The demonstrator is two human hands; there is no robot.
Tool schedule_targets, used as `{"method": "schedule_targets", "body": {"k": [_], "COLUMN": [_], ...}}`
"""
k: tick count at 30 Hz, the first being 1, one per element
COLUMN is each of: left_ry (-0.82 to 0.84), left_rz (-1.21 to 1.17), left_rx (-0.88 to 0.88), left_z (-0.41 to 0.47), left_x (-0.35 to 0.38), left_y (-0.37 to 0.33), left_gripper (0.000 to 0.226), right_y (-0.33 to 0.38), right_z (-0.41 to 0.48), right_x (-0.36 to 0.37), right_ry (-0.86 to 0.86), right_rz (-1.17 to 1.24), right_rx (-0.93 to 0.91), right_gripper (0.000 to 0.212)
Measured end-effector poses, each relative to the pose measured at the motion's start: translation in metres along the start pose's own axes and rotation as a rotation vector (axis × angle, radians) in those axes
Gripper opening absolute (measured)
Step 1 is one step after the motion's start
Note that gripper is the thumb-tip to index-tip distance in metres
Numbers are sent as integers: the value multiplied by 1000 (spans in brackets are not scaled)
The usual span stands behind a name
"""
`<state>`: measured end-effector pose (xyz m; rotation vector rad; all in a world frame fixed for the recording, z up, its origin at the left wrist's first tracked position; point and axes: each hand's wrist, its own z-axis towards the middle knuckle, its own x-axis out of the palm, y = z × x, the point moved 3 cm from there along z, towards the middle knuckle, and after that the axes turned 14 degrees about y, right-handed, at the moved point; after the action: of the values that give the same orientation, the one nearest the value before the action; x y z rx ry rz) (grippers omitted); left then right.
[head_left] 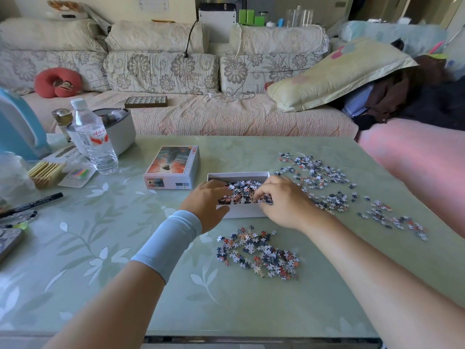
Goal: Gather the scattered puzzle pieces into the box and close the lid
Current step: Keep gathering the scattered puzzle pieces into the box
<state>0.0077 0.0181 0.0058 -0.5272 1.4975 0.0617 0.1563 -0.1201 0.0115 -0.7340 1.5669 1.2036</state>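
While left hand grips box, fingers curled

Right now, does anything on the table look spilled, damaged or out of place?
Only the loose puzzle pieces: one heap on the table on the near side of the box, and a wider scatter to its right. The lid lies off, to the box's left. Nothing looks damaged.

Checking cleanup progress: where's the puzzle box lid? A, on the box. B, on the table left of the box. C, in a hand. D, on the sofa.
B: the printed lid lies on the table, left of the open white box.
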Motion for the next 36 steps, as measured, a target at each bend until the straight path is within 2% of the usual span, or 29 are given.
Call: {"method": "schedule_targets", "body": {"k": [2,3,5,7,9,11,13,15,18,21,23,26,28,34,36], "left_ry": [-96,-110,-36,138,318,444,490,476,443,429,422,470,504,464,447], "left_rz": [3,-24,-109,-128,-37,81,121,83,43,11,15,49,106,-9,-41], "left_rx": [62,96,158,183,163,126,107,95,63,34,5,-53,-49,-21,-19], "left_z": [-6,-9,-13,-15,-15,-16,-16,-14,-11,-12,-13,-16,-17,-11,-9], "left_x": [-4,-5,-2,10,27,40,46,46,42,36,30,29,33,32,32], "left_y": [-12,-19,-33,-44,-50,-53,-55,-55,-51,-44,-38,-32,-34,-42,-40], "left_gripper": [29,25,23,34,59,79,82,72,55,50,55,75,78,41,30], "right_y": [8,14,22,21,13,5,1,2,5,4,5,8,10,13,13], "right_z": [-8,-12,-23,-37,-49,-55,-56,-55,-53,-49,-45,-41,-39,-38,-37], "right_x": [-8,-12,-14,-7,1,10,16,18,20,22,26,31,34,27,26], "right_ry": [-36,0,210,475,652,713,691,629,535,464,431,441,471,416,390], "right_rz": [48,101,150,49,-85,-118,-115,-72,42,111,93,56,38,89,95], "right_rx": [-27,-32,6,125,227,257,251,228,174,157,140,135,126,111,109], "right_gripper": [7,5,9,43,83,104,110,102,77,57,55,72,73,36,30]}}
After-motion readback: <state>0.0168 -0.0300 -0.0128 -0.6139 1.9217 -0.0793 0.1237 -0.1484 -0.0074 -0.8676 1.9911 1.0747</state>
